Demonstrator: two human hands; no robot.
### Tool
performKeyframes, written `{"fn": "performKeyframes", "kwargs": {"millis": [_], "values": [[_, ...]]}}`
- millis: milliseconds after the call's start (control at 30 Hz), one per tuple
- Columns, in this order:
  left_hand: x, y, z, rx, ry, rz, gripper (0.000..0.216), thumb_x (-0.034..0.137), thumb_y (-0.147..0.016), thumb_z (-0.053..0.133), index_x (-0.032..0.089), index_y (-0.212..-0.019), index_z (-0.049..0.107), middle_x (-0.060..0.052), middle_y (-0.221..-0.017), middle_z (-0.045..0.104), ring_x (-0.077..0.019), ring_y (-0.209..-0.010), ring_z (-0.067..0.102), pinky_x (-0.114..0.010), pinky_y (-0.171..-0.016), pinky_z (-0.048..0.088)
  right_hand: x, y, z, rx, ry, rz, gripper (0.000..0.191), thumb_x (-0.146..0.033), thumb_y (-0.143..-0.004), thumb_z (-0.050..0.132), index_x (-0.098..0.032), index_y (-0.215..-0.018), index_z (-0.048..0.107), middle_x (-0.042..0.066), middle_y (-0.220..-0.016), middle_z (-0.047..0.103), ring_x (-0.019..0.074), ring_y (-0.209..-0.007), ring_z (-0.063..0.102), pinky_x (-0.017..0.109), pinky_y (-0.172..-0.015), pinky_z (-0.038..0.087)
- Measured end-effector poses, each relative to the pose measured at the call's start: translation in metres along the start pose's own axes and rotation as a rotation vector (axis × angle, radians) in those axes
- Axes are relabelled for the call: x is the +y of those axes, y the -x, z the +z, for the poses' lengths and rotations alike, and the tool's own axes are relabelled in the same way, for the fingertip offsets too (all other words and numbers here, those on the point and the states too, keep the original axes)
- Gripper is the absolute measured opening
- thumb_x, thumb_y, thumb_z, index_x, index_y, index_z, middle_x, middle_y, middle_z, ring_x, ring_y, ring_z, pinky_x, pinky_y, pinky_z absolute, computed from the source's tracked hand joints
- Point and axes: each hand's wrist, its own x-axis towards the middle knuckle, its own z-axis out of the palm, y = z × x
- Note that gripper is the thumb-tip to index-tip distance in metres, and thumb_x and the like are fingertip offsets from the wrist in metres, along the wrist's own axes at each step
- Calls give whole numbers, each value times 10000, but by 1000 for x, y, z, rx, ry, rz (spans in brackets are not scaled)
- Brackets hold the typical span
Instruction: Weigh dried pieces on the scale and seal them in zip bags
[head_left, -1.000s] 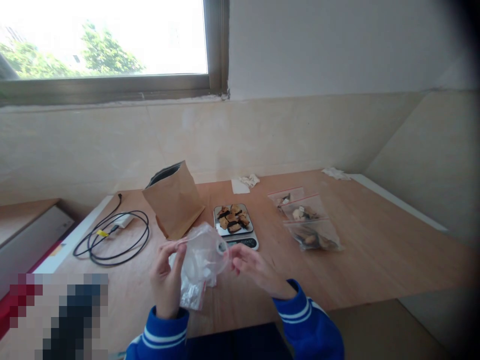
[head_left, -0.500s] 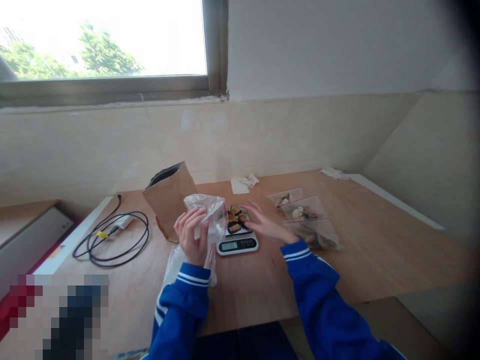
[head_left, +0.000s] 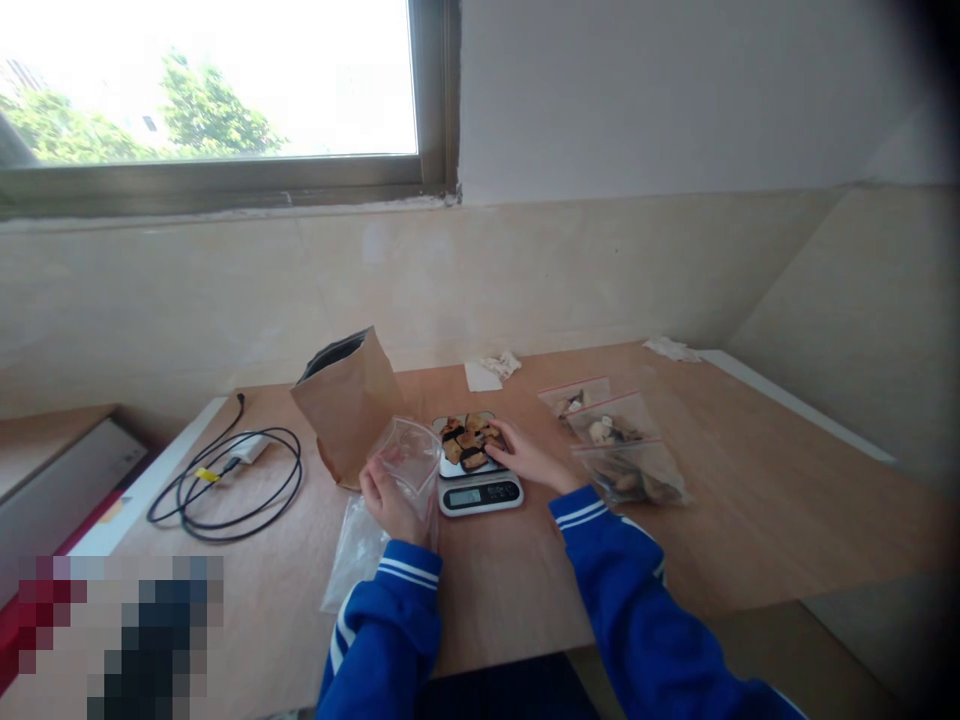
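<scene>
Our left hand [head_left: 394, 507], lower now, pinches the clear bag [head_left: 406, 458]; our loosely curled right hand [head_left: 529, 460], grip unclear, seems to be gathering slices [head_left: 474, 459], calling for a steady bag mouth.

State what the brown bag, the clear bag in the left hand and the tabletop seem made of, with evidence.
Brown bag: probably matte paper, being dull and stiffly creased.
Clear bag: likely thin, glossy plastic, see-through with highlights.
Tabletop: perhaps smooth wood board, brown and faintly mottled; veneer is possible.
</scene>
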Motion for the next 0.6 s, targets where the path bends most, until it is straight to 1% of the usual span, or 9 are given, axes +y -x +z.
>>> {"fn": "performKeyframes", "kwargs": {"millis": [67, 133, 233, 300, 367, 500, 567, 600], "values": [[-4, -2, -3, -25, -22, -4, 395, 517, -879, 395, 182, -1034, 537, -109, -1035, 639, -193, -888, 641, -358, -772, 515, -2, 0, 1, 17, 28, 22, 459, -316, -837, 547, -158, -1265, 495, 131, -1227, 585, 237, -1132, 548, 430, -979, 418], [-8, -4, -5, -42, -69, 32, 429, 527, -886, 362, 176, -1066, 531, -119, -1046, 628, -201, -917, 633, -363, -787, 513, -6, 1, 1, 32, 78, 29, 432, -301, -832, 539, -145, -1235, 516, 131, -1174, 606, 240, -1085, 562, 422, -940, 436], [-9, -3, -6, -48, -140, 98, 471, 539, -891, 329, 171, -1098, 536, -118, -1038, 616, -201, -945, 619, -357, -820, 502, -12, 3, -1, 83, 183, 16, 379, -243, -786, 562, -150, -1154, 569, 117, -1089, 631, 251, -1034, 559, 426, -911, 430], [-6, -1, -5, -52, -132, 86, 494, 551, -889, 317, 176, -1129, 531, -109, -1028, 613, -200, -926, 620, -354, -804, 505, -16, 4, -2, 113, 212, 11, 343, -184, -756, 549, -164, -1096, 593, 97, -1026, 640, 240, -978, 564, 412, -884, 434], [-1, 1, -3, -44, -121, 68, 496, 551, -889, 320, 176, -1128, 541, -97, -1007, 614, -198, -914, 618, -353, -801, 503, -19, 4, -1, 123, 183, 9, 326, -145, -744, 511, -171, -1057, 602, 77, -965, 639, 217, -910, 573, 377, -839, 449], [4, 3, -1, -31, -127, 73, 443, 510, -895, 360, 169, -1070, 583, -84, -983, 617, -192, -940, 601, -344, -851, 482, -26, 5, -3, 154, 107, -2, 337, -123, -730, 464, -169, -1032, 608, 64, -924, 637, 198, -845, 581, 333, -779, 458], [2, 2, -3, -50, -93, 67, 432, 496, -897, 373, 168, -1093, 575, -91, -1019, 615, -196, -970, 598, -344, -864, 481, -33, 6, -7, 191, 107, 16, 310, -123, -710, 472, -168, -976, 626, 58, -877, 641, 199, -808, 582, 329, -757, 457], [0, 2, -4, -78, -89, 68, 443, 494, -902, 361, 171, -1137, 552, -100, -1061, 607, -201, -999, 594, -349, -871, 481, -38, 6, -10, 218, 104, 31, 287, -126, -702, 479, -169, -941, 632, 54, -851, 642, 198, -785, 581, 326, -743, 457]]}}
